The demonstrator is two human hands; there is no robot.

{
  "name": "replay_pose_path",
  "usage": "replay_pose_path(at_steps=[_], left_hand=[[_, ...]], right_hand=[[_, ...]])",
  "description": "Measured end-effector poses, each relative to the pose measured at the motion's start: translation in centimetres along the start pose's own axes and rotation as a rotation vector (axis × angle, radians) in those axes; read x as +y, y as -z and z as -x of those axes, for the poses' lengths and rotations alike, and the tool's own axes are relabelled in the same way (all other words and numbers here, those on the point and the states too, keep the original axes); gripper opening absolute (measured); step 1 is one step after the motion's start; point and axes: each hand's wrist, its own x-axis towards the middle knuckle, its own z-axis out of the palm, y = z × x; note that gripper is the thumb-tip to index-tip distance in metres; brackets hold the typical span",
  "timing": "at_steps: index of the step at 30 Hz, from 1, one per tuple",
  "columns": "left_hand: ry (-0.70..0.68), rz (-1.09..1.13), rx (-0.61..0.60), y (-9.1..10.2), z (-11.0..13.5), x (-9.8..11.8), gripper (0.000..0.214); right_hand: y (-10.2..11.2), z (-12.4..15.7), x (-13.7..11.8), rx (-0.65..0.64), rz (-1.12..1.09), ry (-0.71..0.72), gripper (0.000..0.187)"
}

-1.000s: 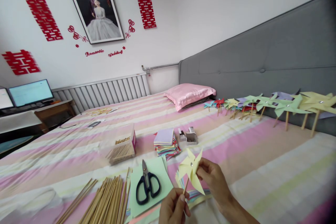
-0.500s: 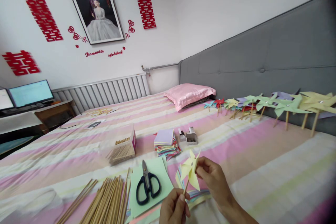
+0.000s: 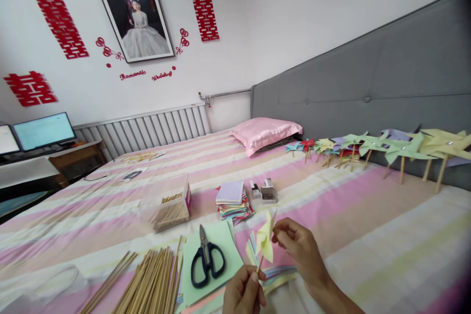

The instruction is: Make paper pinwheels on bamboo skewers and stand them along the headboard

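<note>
Behind the pinwheel (image 3: pixel 265 240), wall lettering (image 3: pixel 132 75) reads "Romantic Wedding".

On the striped bed (image 3: pixel 386 235), black-handled scissors (image 3: pixel 207 257) lie on a green paper sheet (image 3: pixel 223 236), a bundle of wooden sticks (image 3: pixel 150 284) to its left, the yellow paper pinwheel (image 3: pixel 265 239) you hold to its right. Behind the sheet sits a stack of coloured paper squares (image 3: pixel 232 198); paper pinwheels (image 3: pixel 368 147) line the grey padded headboard (image 3: pixel 368 83)
</note>
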Motion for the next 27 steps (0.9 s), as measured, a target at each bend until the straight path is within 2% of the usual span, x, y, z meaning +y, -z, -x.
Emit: replay_pose_path(at_steps=[3, 9, 13, 18, 22, 25, 27], left_hand=[[0.015, 0.001, -0.003, 0.0, 0.0, 0.1, 0.043], [0.028, 0.025, 0.025, 0.0, 0.1, 0.5, 0.045], [0.008, 0.042, 0.084, 0.1, 0.2, 0.6, 0.045], [-0.075, 0.006, 0.166, 1.1, 0.1, 0.8, 0.044], [-0.123, -0.014, 0.238, 1.7, 0.0, 1.1, 0.044], [-0.129, 0.006, 0.267, 1.8, 0.1, 1.4, 0.039], [-0.134, 0.025, 0.272, 1.7, 0.2, 1.4, 0.037]], right_hand=[[0.1, -0.1, 0.1, 0.02, 0.017, -0.005, 0.008], [0.6, -0.6, 0.2, 0.143, -0.077, -0.029, 0.012], [0.8, -0.5, -0.1, 0.072, -0.137, -0.037, 0.011], [0.4, -0.3, -0.4, -0.185, -0.251, -0.141, 0.011], [0.4, 0.5, -0.7, -0.484, -0.296, -0.218, 0.007], [1.1, 1.5, -0.4, -0.82, -0.122, -0.258, 0.014], [1.7, 2.2, 0.2, -0.955, 0.041, -0.261, 0.022]])
